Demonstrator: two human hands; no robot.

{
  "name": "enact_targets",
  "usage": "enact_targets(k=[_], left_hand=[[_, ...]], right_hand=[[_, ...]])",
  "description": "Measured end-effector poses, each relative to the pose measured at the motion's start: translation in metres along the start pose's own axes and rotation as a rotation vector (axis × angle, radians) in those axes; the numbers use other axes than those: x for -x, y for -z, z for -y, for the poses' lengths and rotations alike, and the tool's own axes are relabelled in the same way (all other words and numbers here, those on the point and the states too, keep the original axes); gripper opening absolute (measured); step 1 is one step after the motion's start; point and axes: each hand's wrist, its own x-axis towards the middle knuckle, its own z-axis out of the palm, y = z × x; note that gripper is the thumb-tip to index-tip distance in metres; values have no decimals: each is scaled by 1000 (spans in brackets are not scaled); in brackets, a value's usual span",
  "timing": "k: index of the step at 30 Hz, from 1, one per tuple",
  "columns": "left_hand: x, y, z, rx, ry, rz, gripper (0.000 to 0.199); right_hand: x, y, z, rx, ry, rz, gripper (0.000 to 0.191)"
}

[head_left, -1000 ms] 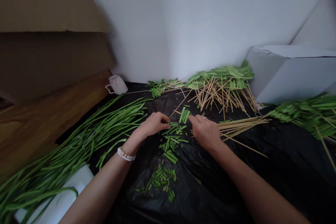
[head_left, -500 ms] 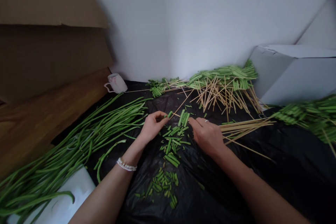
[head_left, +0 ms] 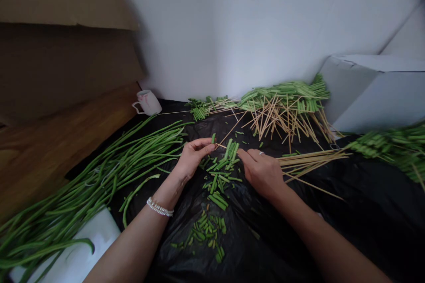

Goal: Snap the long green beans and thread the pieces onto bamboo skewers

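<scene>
My left hand (head_left: pixel 194 154), with a beaded bracelet on the wrist, pinches a short green bean piece (head_left: pixel 213 139) that stands nearly upright at its fingertips. Facing it, my right hand (head_left: pixel 260 170) is closed on a thin wooden skewer (head_left: pixel 222 145), whose tip points left at the bean piece. Cut bean pieces (head_left: pixel 217 199) lie below and between the hands on black plastic sheeting (head_left: pixel 245 252). Behind my right hand lies a bundle of bare skewers (head_left: pixel 308 161).
Long green beans (head_left: pixel 133 154) spread over a white object (head_left: pixel 89 247) at left. A mug (head_left: pixel 148 102) stands at the back left. Skewered beans (head_left: pixel 282 95) are piled along the wall, with more (head_left: pixel 395 141) at right. A brown box (head_left: pixel 66 62) and white box (head_left: pixel 381 93) flank them.
The bean piece in my left hand has turned from slanted to nearly upright. My right hand and the skewer have hardly moved. The view has shifted slightly.
</scene>
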Motion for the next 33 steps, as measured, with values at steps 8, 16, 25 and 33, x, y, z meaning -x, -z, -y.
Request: enact_targets(k=[8,16,25,33], left_hand=[[1,-1,2,6,19,17,40],[0,-2,1,86,49,19,37],[1,-2,-1,163,125,-15,37],[1,-3,0,197,118,-5,34]], right_hand=[[0,0,0,-3,-2,8,29],[0,0,0,13,-6,10,28],[-1,1,0,15,-8,-19,28],[-1,-1,0,8,3,-48,25]])
